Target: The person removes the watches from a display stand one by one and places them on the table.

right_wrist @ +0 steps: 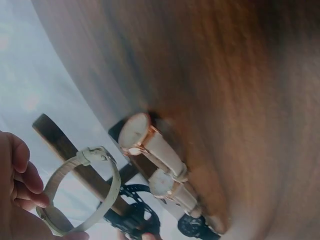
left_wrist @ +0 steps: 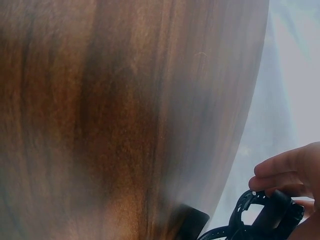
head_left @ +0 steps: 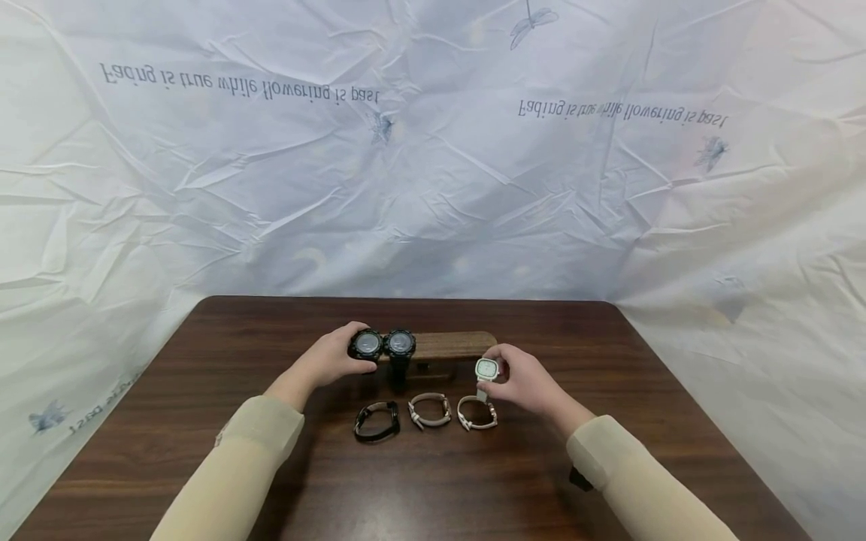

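- Staged recording corner, not a lived-in room: crinkled white printed sheet (head_left: 433, 173) hangs as backdrop behind and beside the table.
- Dark wood table (head_left: 203, 451) carries only a wooden stand (head_left: 449, 344) and several wristwatches (head_left: 426, 410).

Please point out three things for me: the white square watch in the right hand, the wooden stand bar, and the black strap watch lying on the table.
white square watch (head_left: 486, 368), head view, on its face.
wooden stand bar (head_left: 455, 344), head view, on its bare middle.
black strap watch (head_left: 376, 421), head view, on its looped strap.
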A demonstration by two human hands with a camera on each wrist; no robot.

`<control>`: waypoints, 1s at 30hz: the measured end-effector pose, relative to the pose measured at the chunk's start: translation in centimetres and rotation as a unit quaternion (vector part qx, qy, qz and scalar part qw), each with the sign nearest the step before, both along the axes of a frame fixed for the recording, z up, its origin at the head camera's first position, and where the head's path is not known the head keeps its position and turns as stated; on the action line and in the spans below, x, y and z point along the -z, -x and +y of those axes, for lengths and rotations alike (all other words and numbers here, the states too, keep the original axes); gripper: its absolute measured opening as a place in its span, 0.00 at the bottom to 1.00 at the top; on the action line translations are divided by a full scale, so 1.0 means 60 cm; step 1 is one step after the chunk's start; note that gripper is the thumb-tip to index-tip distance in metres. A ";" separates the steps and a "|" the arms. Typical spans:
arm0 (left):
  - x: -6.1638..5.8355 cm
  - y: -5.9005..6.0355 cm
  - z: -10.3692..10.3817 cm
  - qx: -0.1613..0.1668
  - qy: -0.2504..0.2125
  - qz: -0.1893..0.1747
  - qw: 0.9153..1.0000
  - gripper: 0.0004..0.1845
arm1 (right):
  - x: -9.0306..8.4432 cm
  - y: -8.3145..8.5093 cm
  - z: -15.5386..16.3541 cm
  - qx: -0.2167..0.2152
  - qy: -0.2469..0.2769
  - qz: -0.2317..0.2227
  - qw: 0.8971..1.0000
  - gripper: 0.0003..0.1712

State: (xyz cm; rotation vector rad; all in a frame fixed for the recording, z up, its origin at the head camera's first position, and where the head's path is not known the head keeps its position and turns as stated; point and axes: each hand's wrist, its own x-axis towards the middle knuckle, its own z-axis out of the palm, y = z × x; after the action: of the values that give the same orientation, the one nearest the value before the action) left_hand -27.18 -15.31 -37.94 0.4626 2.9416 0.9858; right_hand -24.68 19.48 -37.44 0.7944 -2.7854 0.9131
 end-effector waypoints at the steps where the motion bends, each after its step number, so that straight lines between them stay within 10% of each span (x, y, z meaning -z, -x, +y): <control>1: -0.001 0.000 0.000 0.000 0.000 0.000 1.000 0.35 | -0.001 -0.002 -0.002 -0.005 -0.001 -0.003 1.000 0.27; 30: -0.001 0.001 0.000 0.001 -0.001 -0.004 1.000 0.36 | 0.033 -0.045 -0.015 -0.071 0.004 -0.032 0.997 0.22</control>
State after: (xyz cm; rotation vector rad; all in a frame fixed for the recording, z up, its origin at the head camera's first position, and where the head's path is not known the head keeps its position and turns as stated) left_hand -27.21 -15.31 -37.91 0.4617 2.9324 0.9869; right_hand -22.00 18.57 -39.40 0.9890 -2.8067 0.9890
